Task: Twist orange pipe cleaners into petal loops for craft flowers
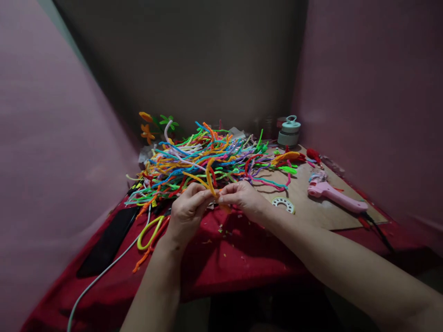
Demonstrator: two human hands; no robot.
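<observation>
My left hand (189,208) and my right hand (242,197) meet over the front of the table, fingertips almost touching. Between them is a bent orange-yellow pipe cleaner (209,179), its upper part curving above the fingers. The left fingers are closed round its lower end, and the right thumb and fingers pinch at the same spot. Just behind the hands lies a large heap of multicoloured pipe cleaners (180,159). A yellow looped piece (142,239), perhaps scissors handles, lies left of my left wrist.
A pink glue gun (337,197) rests on a brown board (304,214) at the right, its cord running off the front. A white tape roll (283,204), a mint-green container (289,133), a black phone-like slab (108,242) and a white cable (104,272) lie around. Pink walls stand on both sides.
</observation>
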